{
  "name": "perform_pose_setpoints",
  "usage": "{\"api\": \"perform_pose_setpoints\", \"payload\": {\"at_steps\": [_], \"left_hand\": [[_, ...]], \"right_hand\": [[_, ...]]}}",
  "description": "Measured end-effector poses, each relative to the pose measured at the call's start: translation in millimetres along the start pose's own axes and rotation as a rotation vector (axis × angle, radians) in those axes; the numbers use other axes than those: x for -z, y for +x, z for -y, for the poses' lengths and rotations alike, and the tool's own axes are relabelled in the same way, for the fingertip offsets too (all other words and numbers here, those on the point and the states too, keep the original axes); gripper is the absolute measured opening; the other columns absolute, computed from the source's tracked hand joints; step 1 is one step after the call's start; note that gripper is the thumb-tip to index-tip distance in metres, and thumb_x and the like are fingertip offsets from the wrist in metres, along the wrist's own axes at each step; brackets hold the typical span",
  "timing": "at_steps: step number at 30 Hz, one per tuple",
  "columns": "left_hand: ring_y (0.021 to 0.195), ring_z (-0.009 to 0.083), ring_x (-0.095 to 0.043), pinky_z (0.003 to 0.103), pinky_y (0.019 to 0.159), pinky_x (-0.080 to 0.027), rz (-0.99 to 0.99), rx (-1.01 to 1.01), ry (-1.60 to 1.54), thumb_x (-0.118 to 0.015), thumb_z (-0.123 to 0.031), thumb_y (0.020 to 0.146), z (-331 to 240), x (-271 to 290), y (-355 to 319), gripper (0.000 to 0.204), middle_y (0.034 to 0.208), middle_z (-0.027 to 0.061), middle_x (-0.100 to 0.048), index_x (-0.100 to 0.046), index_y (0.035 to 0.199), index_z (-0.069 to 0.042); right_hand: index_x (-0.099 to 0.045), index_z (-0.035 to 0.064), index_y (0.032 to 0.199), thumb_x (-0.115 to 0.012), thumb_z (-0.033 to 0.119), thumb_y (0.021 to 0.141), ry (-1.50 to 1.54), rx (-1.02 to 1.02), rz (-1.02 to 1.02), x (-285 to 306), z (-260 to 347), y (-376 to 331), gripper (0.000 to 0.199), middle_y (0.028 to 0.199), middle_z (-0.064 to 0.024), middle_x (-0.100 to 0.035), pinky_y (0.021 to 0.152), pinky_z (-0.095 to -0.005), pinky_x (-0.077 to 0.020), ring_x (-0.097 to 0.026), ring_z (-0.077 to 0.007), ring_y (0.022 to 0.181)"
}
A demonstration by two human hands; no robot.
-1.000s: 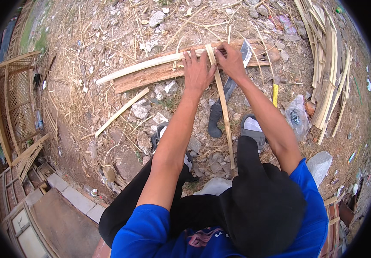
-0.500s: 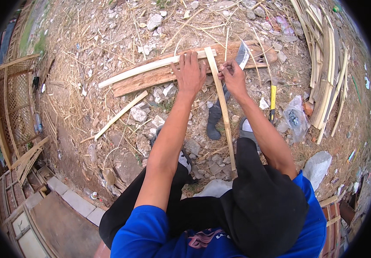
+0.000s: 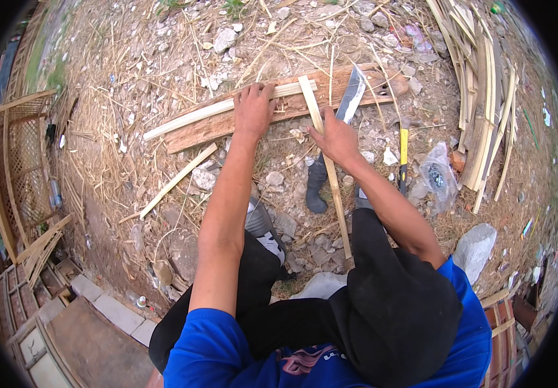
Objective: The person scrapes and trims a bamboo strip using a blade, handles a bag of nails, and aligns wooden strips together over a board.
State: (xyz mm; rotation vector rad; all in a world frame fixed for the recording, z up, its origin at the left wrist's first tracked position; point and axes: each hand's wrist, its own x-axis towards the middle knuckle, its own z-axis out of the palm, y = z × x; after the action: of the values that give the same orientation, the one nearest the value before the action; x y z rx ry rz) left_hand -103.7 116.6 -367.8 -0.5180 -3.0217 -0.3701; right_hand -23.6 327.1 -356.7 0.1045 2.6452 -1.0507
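I sit on rubble-strewn ground. My left hand (image 3: 253, 108) presses down on a long pale bamboo strip (image 3: 188, 118), which lies along a brown wooden plank (image 3: 227, 126). My right hand (image 3: 337, 139) closes around a narrow bamboo slat (image 3: 337, 200) that runs from the plank back toward my legs. A big knife lies under that same hand: its grey blade (image 3: 353, 96) sticks out above the fingers and its black handle (image 3: 317, 186) below them. Whether the fingers also grip the knife is hidden.
A yellow-handled hammer (image 3: 404, 152) and a clear plastic bag (image 3: 437, 178) lie right of my right arm. Bundled bamboo slats (image 3: 486, 110) curve along the right. A pale stone (image 3: 474, 249) sits near my right knee. A loose slat (image 3: 178, 180) and a lattice frame (image 3: 13, 161) are to the left.
My right hand slid down the slat from its top end on the plank toward me, uncovering more of the knife blade. My left hand stayed on the pale strip.
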Motion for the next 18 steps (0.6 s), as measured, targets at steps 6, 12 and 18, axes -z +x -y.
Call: {"api": "perform_pose_setpoints", "payload": {"at_steps": [6,12,18], "left_hand": [[0.103,0.0312,-0.058,0.045,0.092,-0.044,0.014,-0.084,0.019,-0.070,-0.021,0.082,5.7,10.2,4.9,0.033,0.107,0.0097,-0.063,-0.065,0.114,-0.014],[0.097,0.0328,-0.060,0.043,0.086,-0.047,-0.030,-0.127,-0.042,-0.070,-0.018,0.082,3.5,24.4,7.2,0.031,0.105,0.0120,-0.062,-0.066,0.112,-0.012],[0.099,0.0347,-0.058,0.043,0.088,-0.046,0.030,-0.236,-0.148,-0.069,-0.015,0.084,5.3,51.3,18.7,0.038,0.107,0.0152,-0.062,-0.060,0.119,-0.006]], "right_hand": [[-0.053,0.0015,0.106,-0.063,0.035,0.087,-0.029,0.039,-0.020,3.4,0.1,1.7,0.039,0.078,-0.0224,-0.066,0.069,-0.0527,-0.0503,-0.065,-0.0431,0.075],[-0.064,-0.0012,0.096,-0.060,0.033,0.091,0.213,0.009,-0.020,4.8,-1.7,3.9,0.035,0.079,-0.0208,-0.066,0.069,-0.0481,-0.0491,-0.065,-0.0404,0.075],[-0.067,-0.0015,0.096,-0.058,0.038,0.096,0.497,0.013,-0.056,5.7,1.2,6.9,0.040,0.072,-0.0132,-0.063,0.065,-0.0382,-0.0460,-0.061,-0.0250,0.068]]}}
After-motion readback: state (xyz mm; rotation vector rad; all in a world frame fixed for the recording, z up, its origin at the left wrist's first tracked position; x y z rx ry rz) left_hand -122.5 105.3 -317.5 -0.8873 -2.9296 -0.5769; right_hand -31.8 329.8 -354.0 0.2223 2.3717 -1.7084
